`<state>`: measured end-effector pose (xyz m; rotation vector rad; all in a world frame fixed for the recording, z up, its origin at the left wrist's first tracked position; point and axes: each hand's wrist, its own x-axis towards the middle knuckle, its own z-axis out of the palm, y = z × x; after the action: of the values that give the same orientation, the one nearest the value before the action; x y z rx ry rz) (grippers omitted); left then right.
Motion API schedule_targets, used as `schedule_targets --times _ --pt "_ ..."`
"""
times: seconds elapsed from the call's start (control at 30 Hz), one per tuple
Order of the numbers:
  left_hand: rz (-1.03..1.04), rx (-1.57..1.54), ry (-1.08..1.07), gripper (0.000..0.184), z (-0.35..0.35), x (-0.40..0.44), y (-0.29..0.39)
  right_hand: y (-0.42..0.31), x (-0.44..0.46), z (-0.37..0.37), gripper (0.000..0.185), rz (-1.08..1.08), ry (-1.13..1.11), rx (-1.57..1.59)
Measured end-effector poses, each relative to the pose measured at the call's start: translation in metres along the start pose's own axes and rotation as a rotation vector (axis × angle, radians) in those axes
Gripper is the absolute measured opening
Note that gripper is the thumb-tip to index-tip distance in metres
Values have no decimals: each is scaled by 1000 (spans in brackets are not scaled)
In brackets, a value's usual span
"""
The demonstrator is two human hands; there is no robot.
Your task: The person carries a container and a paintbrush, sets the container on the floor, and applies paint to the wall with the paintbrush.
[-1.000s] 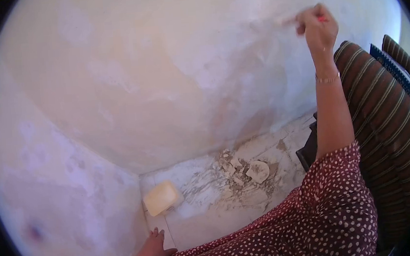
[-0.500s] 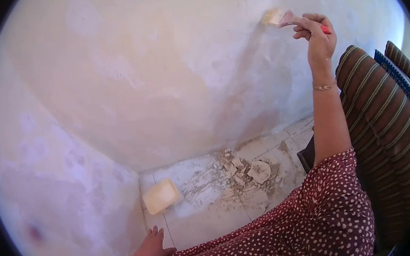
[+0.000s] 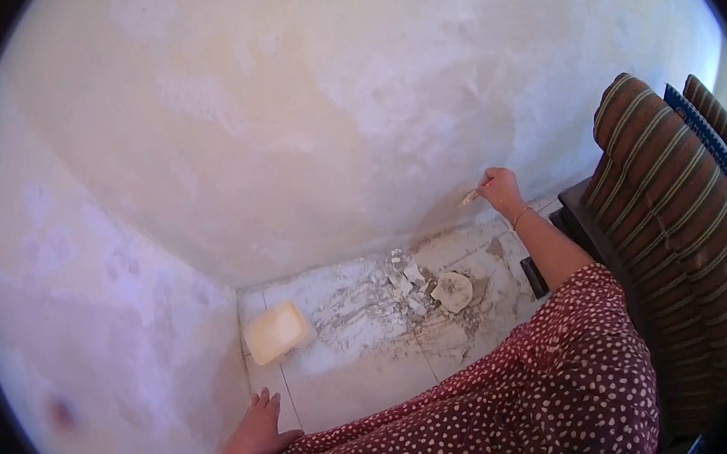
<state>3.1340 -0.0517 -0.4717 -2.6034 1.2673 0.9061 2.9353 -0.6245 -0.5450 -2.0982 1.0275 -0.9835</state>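
My right hand (image 3: pixel 500 187) is closed around the handle of a paintbrush (image 3: pixel 470 197), low on the patchy wall (image 3: pixel 288 130). The bristles point left and are at or close to the wall surface; actual contact is hard to make out. At the lower left, my left hand (image 3: pixel 264 423) holds nothing, its fingers apart, beside the dotted clothing and near the left wall. Beyond its fingertips a cream plastic tub (image 3: pixel 276 333) with pale contents rests on the tiled floor.
Broken flakes of plaster (image 3: pixel 410 281) and a larger round pale piece (image 3: pixel 452 292) lie on the dusty floor tiles (image 3: pixel 367 376). To my right stands a striped cushioned seat (image 3: pixel 677 202) with a dark frame and a blue item (image 3: pixel 706 136) behind the cushion.
My right hand has swept the paintbrush down the wall from high up to near the floor. My left hand stays in nearly the same place.
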Motion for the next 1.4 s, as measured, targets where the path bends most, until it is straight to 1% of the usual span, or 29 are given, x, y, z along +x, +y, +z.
schedule_targets --times 0.03,0.1,0.13,0.2,0.27,0.37,0.4,0.47,0.53,0.57,0.6,0.7,0.73,0.8,0.87,0.93,1.0,1.03,1.1,1.13,1.2,1.27,1.3,1.37,1.4 --pt "-8 3 -3 93 -2 -1 2 0 4 6 8 4 77 82" --pt "-22 4 -7 93 -2 -3 0 -10 22 7 5 -14 272 -5" --pt "-22 0 -5 93 0 -2 -2 -25 30 0 4 -22 371 -54" --pt "-17 -6 -8 93 1 -1 -2 -90 26 -50 9 -98 516 40" --pt "-7 -12 -6 93 2 0 -1 -130 21 -85 10 -303 652 487" --pt "3 -3 -2 94 -1 2 0 -156 3 -113 16 -369 592 429" --pt "8 1 -2 94 -2 4 0 -148 4 -110 15 -264 503 231" --pt "18 6 4 94 -4 7 -1 -108 12 -88 13 -55 319 -160" --pt "22 14 -13 94 -4 6 0 -69 14 -52 11 71 204 -284" --pt "22 18 -17 94 -5 7 0 -50 13 -38 12 55 231 -293" --pt "27 27 -17 94 -3 7 -2 -51 9 -33 12 40 257 -298" --pt "23 42 -8 95 3 6 -9 -67 30 -40 13 -31 388 -253" --pt "19 40 -8 96 3 5 -10 -88 32 -49 14 -94 449 -224" --pt "17 33 -1 96 4 8 -11 -153 30 -77 14 -221 576 -167" --pt "8 23 5 96 4 9 -12 -198 34 -101 16 -321 700 -53" --pt "12 6 -1 96 2 10 -11 -230 44 -125 17 -479 858 151" --pt "18 4 0 96 3 12 -12 -260 53 -145 17 -672 955 415" --pt "23 8 5 96 5 14 -14 -263 63 -150 17 -712 971 457" --pt "27 7 11 96 8 14 -14 -265 78 -158 17 -797 993 546" --pt "27 5 13 96 5 11 -11 -258 69 -153 12 -700 986 484" --pt "31 -6 32 95 5 9 -13 -215 65 -132 15 -536 982 201" --pt "31 -16 55 95 9 6 -19 -172 39 -101 24 -496 838 191" --pt "28 -13 57 95 11 4 -19 -154 20 -87 24 -452 747 134" --pt "29 1 50 94 11 0 -21 -108 -7 -58 22 -388 622 -88" --pt "31 8 45 94 12 0 -22 -84 -16 -46 20 -316 530 -103"
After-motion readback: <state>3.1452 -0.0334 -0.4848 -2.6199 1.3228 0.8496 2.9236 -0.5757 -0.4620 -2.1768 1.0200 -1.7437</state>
